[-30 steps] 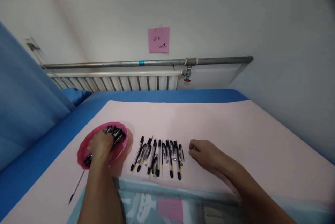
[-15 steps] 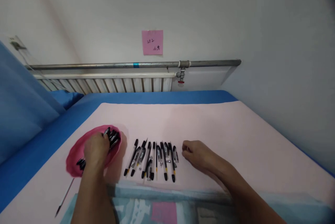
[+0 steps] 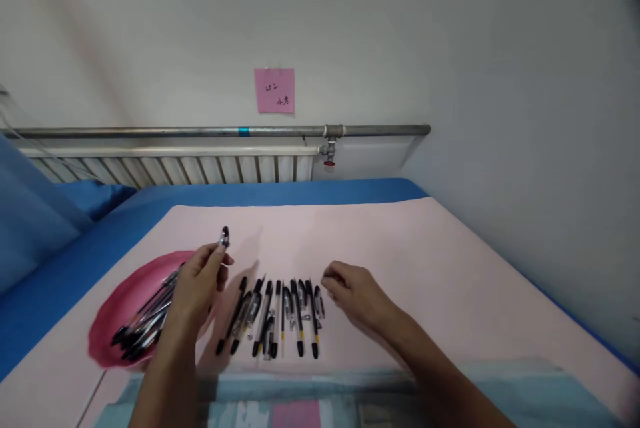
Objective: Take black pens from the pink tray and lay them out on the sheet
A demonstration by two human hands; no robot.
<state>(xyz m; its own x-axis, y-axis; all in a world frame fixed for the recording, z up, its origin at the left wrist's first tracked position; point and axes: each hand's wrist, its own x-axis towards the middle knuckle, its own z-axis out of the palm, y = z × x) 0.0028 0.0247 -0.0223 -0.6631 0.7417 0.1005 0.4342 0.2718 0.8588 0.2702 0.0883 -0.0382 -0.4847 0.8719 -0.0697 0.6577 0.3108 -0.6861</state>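
Note:
My left hand (image 3: 200,278) is raised beside the pink bowl's right rim, its fingers closed around a pen (image 3: 225,237). Only the pen's black and clear upper end shows above the fingers; the rest is hidden. The pink bowl (image 3: 103,321) holds several more pens (image 3: 150,318) with black ends, partly covered by my left forearm. A row of pen parts (image 3: 273,318) lies on the pink sheet: clear barrels, black caps, thin refills and small tips. My right hand (image 3: 353,288) rests just right of this row, fingers curled in, with nothing visible in them.
A pink sheet (image 3: 400,268) covers the blue surface (image 3: 280,195). A thin white rod (image 3: 91,396) lies below the bowl. Blue cloth (image 3: 35,221) hangs at left. Behind are a radiator (image 3: 220,165), a metal pipe (image 3: 175,132) and a pink note (image 3: 275,90) on the wall.
My left hand has come up out of the bowl and to the right with a pen. My right hand stays curled beside the row. The whole view has shifted slightly.

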